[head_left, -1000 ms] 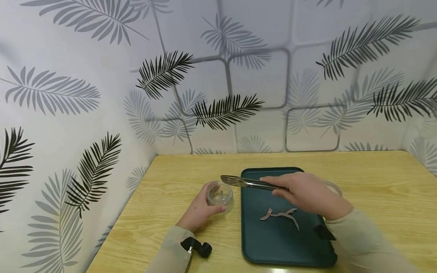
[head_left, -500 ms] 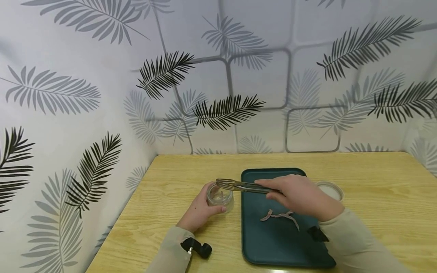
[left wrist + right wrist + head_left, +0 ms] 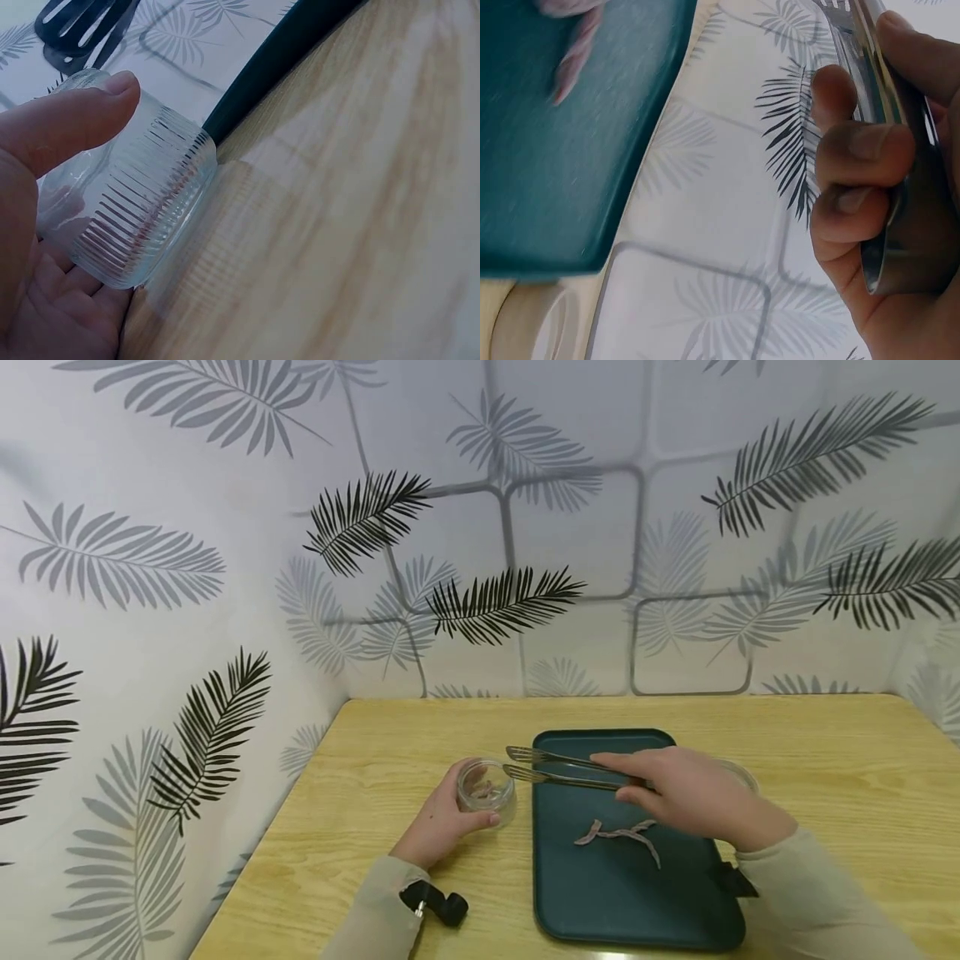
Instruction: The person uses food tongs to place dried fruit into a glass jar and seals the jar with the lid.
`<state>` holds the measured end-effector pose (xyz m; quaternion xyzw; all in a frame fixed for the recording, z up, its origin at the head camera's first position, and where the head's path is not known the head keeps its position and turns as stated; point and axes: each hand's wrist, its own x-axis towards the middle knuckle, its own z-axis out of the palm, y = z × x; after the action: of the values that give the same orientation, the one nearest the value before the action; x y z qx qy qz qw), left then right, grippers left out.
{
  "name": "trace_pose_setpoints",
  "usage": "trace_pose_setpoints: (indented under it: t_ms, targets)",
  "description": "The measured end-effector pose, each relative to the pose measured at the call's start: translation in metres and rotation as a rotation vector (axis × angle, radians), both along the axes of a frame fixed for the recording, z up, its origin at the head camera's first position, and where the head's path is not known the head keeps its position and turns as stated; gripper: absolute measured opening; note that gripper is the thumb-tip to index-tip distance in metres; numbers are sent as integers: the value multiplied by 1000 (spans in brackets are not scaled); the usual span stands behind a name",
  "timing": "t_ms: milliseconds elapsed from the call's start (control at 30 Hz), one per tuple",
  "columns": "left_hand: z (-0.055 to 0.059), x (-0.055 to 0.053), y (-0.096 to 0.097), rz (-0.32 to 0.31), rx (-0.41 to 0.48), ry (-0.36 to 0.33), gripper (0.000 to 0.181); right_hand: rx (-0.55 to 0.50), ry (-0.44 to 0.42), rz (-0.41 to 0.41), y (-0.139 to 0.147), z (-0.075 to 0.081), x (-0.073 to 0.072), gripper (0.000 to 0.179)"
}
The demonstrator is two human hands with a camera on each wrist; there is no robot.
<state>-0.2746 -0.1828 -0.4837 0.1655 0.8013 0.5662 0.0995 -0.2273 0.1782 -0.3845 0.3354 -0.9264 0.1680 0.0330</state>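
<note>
My left hand [image 3: 441, 822] grips a small clear glass jar [image 3: 495, 814] on the table, left of the tray. The left wrist view shows ribs on the jar [image 3: 142, 202] and thumb and fingers round it. A pinkish-brown piece [image 3: 483, 789] lies inside. My right hand [image 3: 686, 793] holds metal tongs [image 3: 570, 772] above the dark green tray [image 3: 622, 902]. The slotted tips stand apart beside the jar's rim, nothing visible between them. In the right wrist view, fingers wrap the tongs' handle [image 3: 915, 232]. Several thin pinkish-brown dried strips [image 3: 618, 835] lie on the tray.
A round pale container [image 3: 532, 322] stands just beyond the tray's edge in the right wrist view. In the head view my right hand mostly covers it. Patterned wall covering [image 3: 465, 668] rises behind the wooden table [image 3: 420, 727]. A black wrist mount [image 3: 435, 902] sits on my left sleeve.
The tongs, earlier closed over the jar, have spread apart and moved right to its rim. A pinkish-brown piece now shows in the jar. My left hand has stayed put.
</note>
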Motion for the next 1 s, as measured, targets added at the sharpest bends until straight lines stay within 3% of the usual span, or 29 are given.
trace_pose_setpoints:
  t_ms: [333,467,667,1000]
  targets:
    - [2,1,1,1,-24,12,93,3,-55,16,47,-15,11,53]
    - [2,2,1,10,-27,19,93,11,-116,12,63,-19,16,54]
    - [2,4,1,12,-21,-3,90,14,-244,8,78,-23,21,56]
    - [2,2,0,9,-24,10,87,31,-293,3,85,-29,20,57]
